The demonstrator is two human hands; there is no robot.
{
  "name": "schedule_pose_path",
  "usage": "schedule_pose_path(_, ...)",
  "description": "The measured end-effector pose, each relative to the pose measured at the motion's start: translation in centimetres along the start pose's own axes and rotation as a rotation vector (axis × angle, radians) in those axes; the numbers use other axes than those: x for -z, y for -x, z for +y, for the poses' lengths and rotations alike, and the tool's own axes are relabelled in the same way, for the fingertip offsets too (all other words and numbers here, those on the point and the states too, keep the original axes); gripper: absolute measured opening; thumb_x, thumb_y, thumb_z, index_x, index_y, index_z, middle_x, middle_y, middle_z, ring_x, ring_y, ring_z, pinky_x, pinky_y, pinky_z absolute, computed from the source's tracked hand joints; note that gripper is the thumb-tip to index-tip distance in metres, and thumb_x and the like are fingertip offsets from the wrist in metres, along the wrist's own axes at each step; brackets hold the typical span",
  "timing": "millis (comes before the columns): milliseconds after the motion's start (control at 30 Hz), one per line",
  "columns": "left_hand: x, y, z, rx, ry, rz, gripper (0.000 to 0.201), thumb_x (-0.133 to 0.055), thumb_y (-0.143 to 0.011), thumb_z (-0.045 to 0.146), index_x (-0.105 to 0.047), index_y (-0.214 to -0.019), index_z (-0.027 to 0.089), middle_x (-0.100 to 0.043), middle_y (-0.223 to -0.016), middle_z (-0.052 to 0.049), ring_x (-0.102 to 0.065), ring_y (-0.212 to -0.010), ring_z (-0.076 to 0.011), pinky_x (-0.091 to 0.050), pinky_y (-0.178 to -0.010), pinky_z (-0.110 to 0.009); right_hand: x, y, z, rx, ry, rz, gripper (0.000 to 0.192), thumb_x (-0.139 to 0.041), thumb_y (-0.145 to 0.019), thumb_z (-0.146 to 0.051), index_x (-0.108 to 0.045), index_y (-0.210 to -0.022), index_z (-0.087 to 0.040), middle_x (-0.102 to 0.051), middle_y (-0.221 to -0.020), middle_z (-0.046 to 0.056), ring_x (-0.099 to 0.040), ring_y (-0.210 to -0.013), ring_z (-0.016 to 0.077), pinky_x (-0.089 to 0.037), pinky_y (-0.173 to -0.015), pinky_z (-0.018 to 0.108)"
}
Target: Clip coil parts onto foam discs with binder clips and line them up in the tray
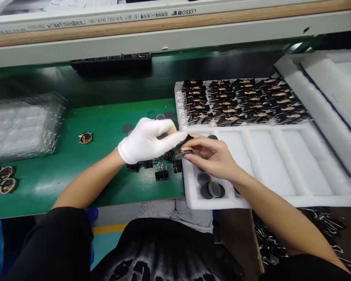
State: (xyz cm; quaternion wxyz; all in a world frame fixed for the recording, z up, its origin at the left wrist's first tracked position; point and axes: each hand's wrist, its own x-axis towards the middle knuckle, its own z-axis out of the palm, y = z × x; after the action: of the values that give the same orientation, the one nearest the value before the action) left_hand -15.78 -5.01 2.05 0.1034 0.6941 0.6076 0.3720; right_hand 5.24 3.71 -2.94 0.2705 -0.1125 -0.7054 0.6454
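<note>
My left hand (152,140), in a white glove, pinches a black binder clip (186,139) between thumb and fingers. My bare right hand (215,156) grips a round gold-rimmed watch case (183,152) with a grey disc on its underside. The clip is right at the watch case; whether its jaws are around the rim I cannot tell. Below my hands, several loose binder clips (162,175) lie on the green table. Grey discs (214,189) rest in the near left compartment of the white foam tray (275,202), with more discs (127,128) beside my glove.
Clipped watch cases (231,111) stand in rows in the tray's far half. Stacked clear plastic trays (23,127) are at the left, near loose watch cases (6,185). More foam trays (333,101) lean at the right. A box of binder clips (270,238) sits below the table edge.
</note>
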Motion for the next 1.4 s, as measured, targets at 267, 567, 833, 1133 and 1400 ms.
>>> schedule_pose_path(267, 1.8, -0.6, -1.0, -0.022, -0.318, -0.368, 0.065, -0.060, -0.076, 0.077, -0.031, -0.055, 0.023, -0.030, -0.046, 0.005, -0.024, -0.045, -0.0104, -0.018, -0.052, -0.031, 1.5, -0.2, -1.4, 0.170, 0.320, -0.152, 0.020, -0.074, -0.094, -0.019, -0.079, -0.112, -0.028, -0.079, -0.101, 0.003, -0.073, -0.086, 0.0183, -0.060, -0.073, 0.032)
schedule_pose_path(567, 0.4, 0.0, -0.1, -0.070, -0.440, -0.517, 0.072, -0.051, -0.078, 0.088, -0.044, -0.052, 0.021, -0.039, -0.045, 0.001, -0.035, -0.044, -0.0124, -0.017, -0.053, -0.031, 2.3, -0.2, -1.9, 0.080, 0.316, -0.247, 0.016, -0.075, -0.093, -0.024, -0.080, -0.107, -0.028, -0.079, -0.096, 0.004, -0.072, -0.084, 0.0209, -0.057, -0.071, 0.034)
schedule_pose_path(833, 0.4, -0.5, -0.4, 0.094, -0.173, -0.428, 0.048, -0.056, -0.084, 0.059, -0.038, -0.058, 0.022, -0.038, -0.049, 0.005, -0.033, -0.048, -0.0100, -0.025, -0.053, -0.029, 2.7, -0.4, -2.3, -0.090, 0.064, 0.076, 0.014, -0.085, -0.085, -0.031, -0.080, -0.098, -0.027, -0.074, -0.119, 0.006, -0.072, -0.099, 0.0214, -0.064, -0.081, 0.035)
schedule_pose_path(1133, -1.4, -0.1, -0.3, 0.258, 0.230, -0.395, 0.047, -0.056, -0.092, 0.054, -0.041, -0.064, 0.020, -0.041, -0.058, 0.006, -0.036, -0.055, -0.0075, -0.029, -0.053, -0.025, 1.9, -1.3, -1.2, -0.367, -0.349, 0.384, 0.032, -0.087, -0.079, -0.048, -0.071, -0.101, -0.032, -0.074, -0.109, -0.001, -0.069, -0.097, 0.0183, -0.061, -0.098, 0.042)
schedule_pose_path(1400, -2.4, 0.2, -0.4, 0.272, 0.272, -0.391, 0.046, -0.055, -0.095, 0.054, -0.042, -0.067, 0.020, -0.043, -0.061, 0.006, -0.038, -0.057, -0.0079, -0.031, -0.054, -0.025, 0.5, -0.7, -0.7, -0.268, -0.255, 0.463, 0.037, -0.086, -0.082, -0.052, -0.067, -0.106, -0.031, -0.074, -0.112, 0.001, -0.070, -0.106, 0.0213, -0.063, -0.091, 0.042)
